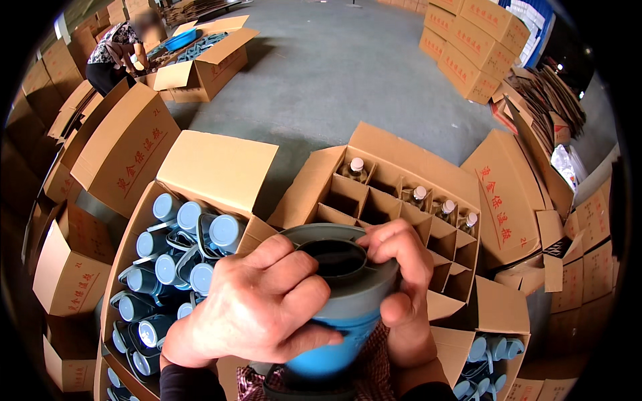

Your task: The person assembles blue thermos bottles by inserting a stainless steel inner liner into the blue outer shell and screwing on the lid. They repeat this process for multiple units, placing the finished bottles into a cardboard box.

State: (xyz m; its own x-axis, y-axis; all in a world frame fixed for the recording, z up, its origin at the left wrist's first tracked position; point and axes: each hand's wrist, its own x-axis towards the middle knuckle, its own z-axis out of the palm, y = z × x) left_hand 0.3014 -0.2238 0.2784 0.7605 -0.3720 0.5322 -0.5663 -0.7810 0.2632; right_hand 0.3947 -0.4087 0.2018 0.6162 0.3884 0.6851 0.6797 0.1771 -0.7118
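Note:
A blue thermos jug [334, 341] with a grey collar stands upright before my lap, its round dark mouth uppermost. My left hand [257, 304] is closed on its left side, with curled fingers at the collar and the thumb along the blue wall. On the right, my right hand [404, 277] grips the collar, fingers bent over the rim beside the mouth. Whatever lies inside the mouth is too dark to tell. Left of the jug, an open carton [221, 157] holds several blue jug parts [167, 267] with handles. Just beyond it stands a divided carton [394, 150] with several clear glass bottles [418, 195] with pale tops.
A smaller open carton [501, 304] with light blue parts sits at lower right. Closed cartons [468, 47] are stacked at far right, near flattened cardboard [545, 107]. At far left another person [117, 53] bends over an open carton [217, 70] bearing a blue basin [180, 40].

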